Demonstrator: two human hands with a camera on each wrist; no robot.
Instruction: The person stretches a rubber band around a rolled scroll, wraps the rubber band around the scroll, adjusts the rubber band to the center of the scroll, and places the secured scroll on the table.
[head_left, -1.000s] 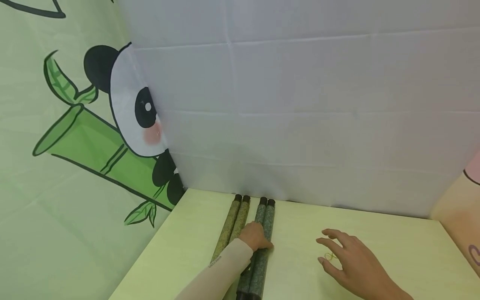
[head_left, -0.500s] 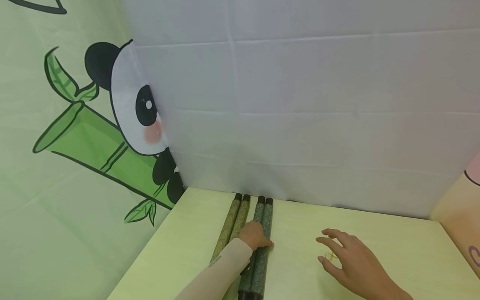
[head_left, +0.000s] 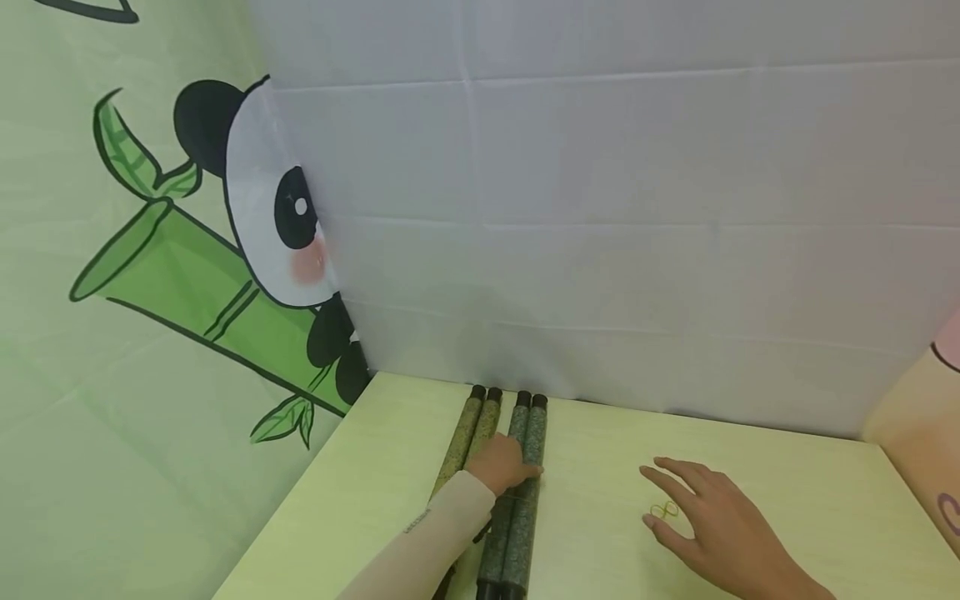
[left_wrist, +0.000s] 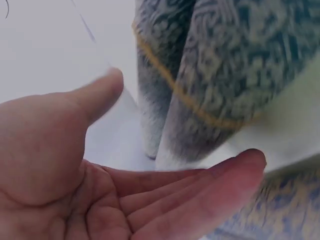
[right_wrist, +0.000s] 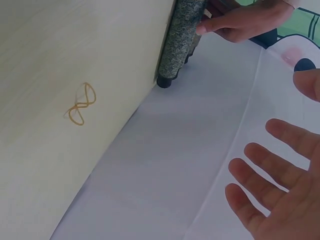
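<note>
Two grey-green patterned scrolls point(head_left: 517, 537) with black end knobs lie side by side on the table. A thin yellow rubber band point(left_wrist: 200, 111) runs round the pair. My left hand point(head_left: 501, 465) is over the scrolls in the head view; the left wrist view shows its thumb and fingers extended either side of them, not gripping. Just left lie two yellowish patterned scrolls point(head_left: 462, 442), partly hidden by my sleeve. To the right, my right hand point(head_left: 720, 525) hovers empty with fingers spread. Near its fingertips, a loose rubber band point(head_left: 664, 510) lies twisted into a figure eight.
The pale yellow table point(head_left: 600, 467) runs back to a white cloth wall point(head_left: 600, 250). On the left hangs green cloth printed with a panda point(head_left: 255, 217) and bamboo. A printed cloth point(head_left: 915, 408) borders the right side.
My left hand has slid slightly away and to the left along the grey-green scrolls, uncovering the band round them. These scrolls have shifted a little. My right hand has drifted slightly right.
</note>
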